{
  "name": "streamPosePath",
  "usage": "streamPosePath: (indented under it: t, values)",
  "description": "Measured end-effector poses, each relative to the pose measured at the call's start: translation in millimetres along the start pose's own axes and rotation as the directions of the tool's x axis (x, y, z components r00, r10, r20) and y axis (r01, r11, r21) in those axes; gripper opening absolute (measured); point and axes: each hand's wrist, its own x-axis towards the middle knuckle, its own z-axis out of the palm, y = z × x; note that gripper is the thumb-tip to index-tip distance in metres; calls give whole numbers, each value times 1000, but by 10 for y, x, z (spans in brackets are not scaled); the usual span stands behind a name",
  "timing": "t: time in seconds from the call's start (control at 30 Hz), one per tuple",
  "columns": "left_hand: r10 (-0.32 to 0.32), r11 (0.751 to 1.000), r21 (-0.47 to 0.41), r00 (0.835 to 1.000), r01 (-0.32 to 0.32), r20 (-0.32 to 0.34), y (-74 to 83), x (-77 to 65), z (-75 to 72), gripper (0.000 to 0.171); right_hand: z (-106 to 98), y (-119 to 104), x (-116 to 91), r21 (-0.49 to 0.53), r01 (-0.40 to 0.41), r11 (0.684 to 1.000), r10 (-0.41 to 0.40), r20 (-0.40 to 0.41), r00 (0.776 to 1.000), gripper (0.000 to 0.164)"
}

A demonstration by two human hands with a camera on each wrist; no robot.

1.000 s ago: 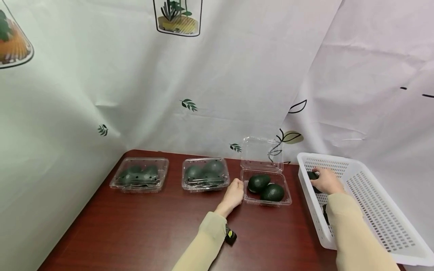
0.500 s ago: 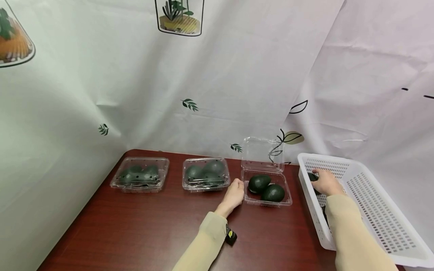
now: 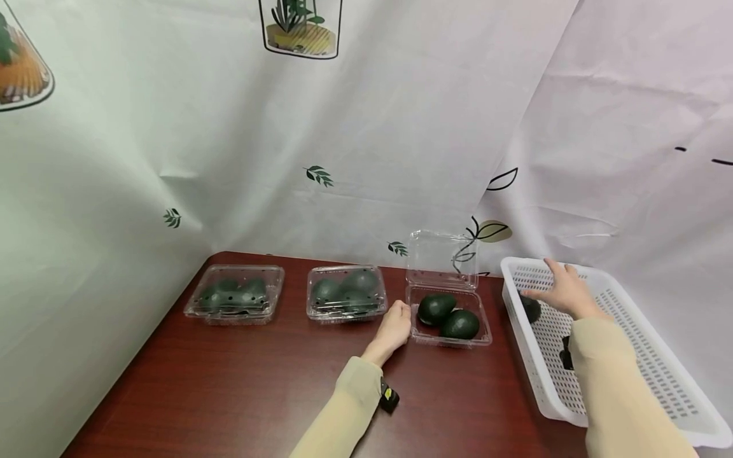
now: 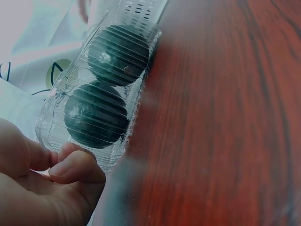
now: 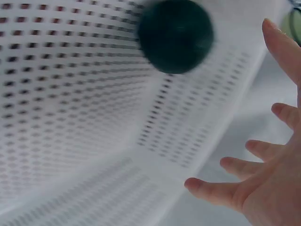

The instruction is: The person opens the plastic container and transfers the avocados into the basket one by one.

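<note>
My left hand (image 3: 394, 326) pinches the left edge of a clear plastic clamshell (image 3: 420, 336) whose lid (image 3: 441, 257) stands up against the wall. Two dark green avocados (image 3: 436, 309) lie in its base; in the left wrist view, thumb and finger (image 4: 77, 169) grip its rim. Over the white basket (image 3: 658, 369), my right hand (image 3: 572, 294) is spread with nothing in it. Below its thumb, an avocado (image 3: 530, 309) lies against the basket's left wall. The right wrist view has this avocado (image 5: 176, 36) apart from the spread fingers (image 5: 211, 190).
Two closed clamshells with avocados stand to the left, one near the middle (image 3: 347, 294) and one at the far left (image 3: 236, 295). The reddish wooden table (image 3: 258, 381) meets a patterned white cloth (image 3: 366, 159) at the back. The basket's raised walls border the right side.
My right hand has let go of the avocado in the basket, spread its fingers and moved up and right. My left hand and the open clamshell have not moved.
</note>
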Motion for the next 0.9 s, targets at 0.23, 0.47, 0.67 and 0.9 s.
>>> streamPosePath:
  t: [0.23, 0.47, 0.67, 0.9]
  values:
    - [2, 1000, -5, 1000, -2, -5, -8, 14, -1, 26, -212, -247, 50, 0, 66, 998, -65, -131, 989, 103]
    - [4, 1000, -8, 1000, -4, -12, -9, 10, 3, 26, -297, -596, 50, -11, 150, 989, -150, -188, 971, 88]
    - [1, 1000, -12, 1000, -1, -6, -28, 24, 3, 27, -200, -888, -12, -25, 251, 968, -251, -188, 949, 74]
    - [40, 997, 68, 999, -39, -19, -24, 24, -16, 25, 65, -1120, -27, -119, 350, 929, -365, -144, 920, 67]
